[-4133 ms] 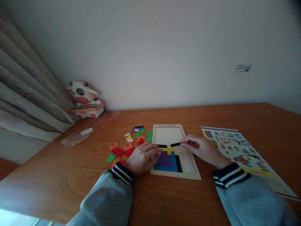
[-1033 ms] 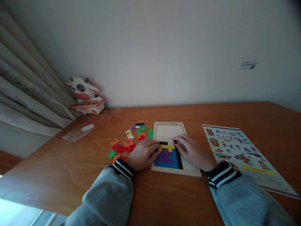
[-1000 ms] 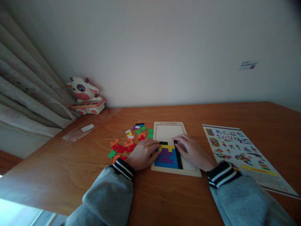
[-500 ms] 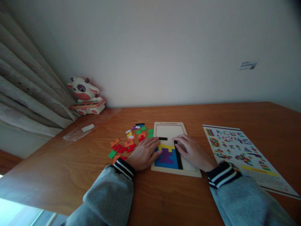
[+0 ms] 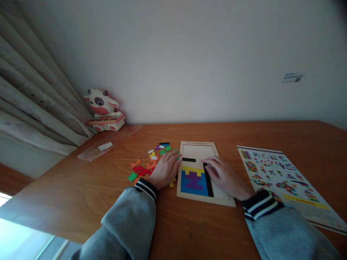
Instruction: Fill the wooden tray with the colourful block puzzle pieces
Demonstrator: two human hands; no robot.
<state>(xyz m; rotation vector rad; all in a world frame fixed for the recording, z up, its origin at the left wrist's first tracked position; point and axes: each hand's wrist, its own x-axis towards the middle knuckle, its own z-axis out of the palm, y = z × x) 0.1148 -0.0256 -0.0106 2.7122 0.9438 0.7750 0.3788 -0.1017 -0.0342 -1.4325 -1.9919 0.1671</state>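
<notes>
A short black puzzle bar [image 5: 189, 160] lies in the framed puzzle tray [image 5: 200, 151], its long axis running left to right, with bare tray floor between it and the yellow pieces [image 5: 192, 170] on the person's side. It sits between the two hands: just to the right of the left hand's [image 5: 166, 169] fingertips and a little farther from those of the right hand [image 5: 225, 177], so the left is nearer. That left hand is palm down with its fingers close together, beside the tray's left edge and over part of the scattered loose pieces — whether anything is under or in it I cannot tell. The right hand has its thumb and fingers narrowly apart at the far end of a long black strip [image 5: 208, 182]; touching, it seems, though a firm pinch cannot be made out. This strip points away from the person — crosswise to the short bar — along the right side of the purple [image 5: 193, 181] and blue pieces [image 5: 187, 188].
</notes>
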